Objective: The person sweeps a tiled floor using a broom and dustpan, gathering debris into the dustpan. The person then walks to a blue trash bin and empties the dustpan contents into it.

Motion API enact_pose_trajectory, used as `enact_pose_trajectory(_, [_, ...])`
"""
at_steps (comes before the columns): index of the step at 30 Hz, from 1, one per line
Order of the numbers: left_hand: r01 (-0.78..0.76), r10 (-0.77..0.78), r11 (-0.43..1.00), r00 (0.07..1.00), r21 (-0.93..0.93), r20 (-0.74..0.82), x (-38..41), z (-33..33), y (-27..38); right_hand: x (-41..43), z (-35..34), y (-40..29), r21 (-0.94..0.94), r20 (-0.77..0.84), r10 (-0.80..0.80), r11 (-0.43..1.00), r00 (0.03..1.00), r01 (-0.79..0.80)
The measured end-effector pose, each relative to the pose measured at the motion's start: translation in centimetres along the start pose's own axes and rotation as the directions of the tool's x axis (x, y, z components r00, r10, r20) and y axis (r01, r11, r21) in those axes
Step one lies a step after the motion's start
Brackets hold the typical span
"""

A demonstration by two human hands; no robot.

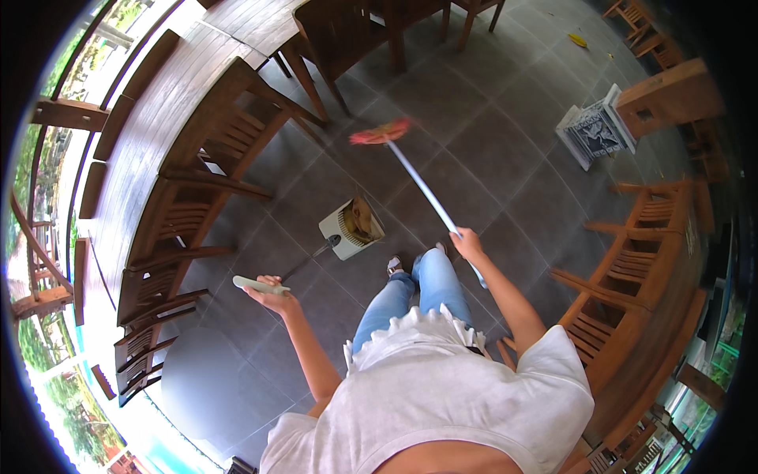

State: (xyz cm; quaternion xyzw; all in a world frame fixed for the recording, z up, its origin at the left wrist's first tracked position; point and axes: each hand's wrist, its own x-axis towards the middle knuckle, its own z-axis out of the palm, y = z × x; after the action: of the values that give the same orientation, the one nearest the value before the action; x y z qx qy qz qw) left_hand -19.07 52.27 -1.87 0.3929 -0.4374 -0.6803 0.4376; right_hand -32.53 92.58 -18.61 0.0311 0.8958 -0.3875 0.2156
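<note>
My left hand (269, 293) is closed around the pale grip of a long-handled dustpan (335, 232). The white pan rests on or just above the floor tiles and holds dry brown and yellowish leaves (359, 222). In my right hand (466, 243) is the white pole of a broom (423, 186), held slantwise away from my body. Its red and orange bristle head (380, 133) is out ahead of the dustpan, apart from it, and looks blurred.
Wooden chairs (228, 133) line a long wooden table (139, 142) on the left. More wooden chairs (630, 260) stand at the right. A carved stone post base (597, 127) carries a wooden post (669, 99). A yellow leaf (577, 40) lies on the grey tiled floor (491, 142).
</note>
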Motion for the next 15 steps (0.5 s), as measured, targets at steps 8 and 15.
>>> enact_pose_trajectory(8, [0.046, -0.04, 0.99, 0.998, 0.131, -0.053, 0.7, 5.6, -0.9, 19.2, 11.5, -11.9, 0.298, 0.574, 0.162, 0.871, 0.802, -0.39])
enact_pose_trajectory(15, [0.058, -0.051, 0.985, 0.998, 0.161, -0.045, 4.7, 10.9, -2.9, 17.4, -0.1, -3.3, -0.433, 0.195, 0.325, 0.875, 0.925, -0.216])
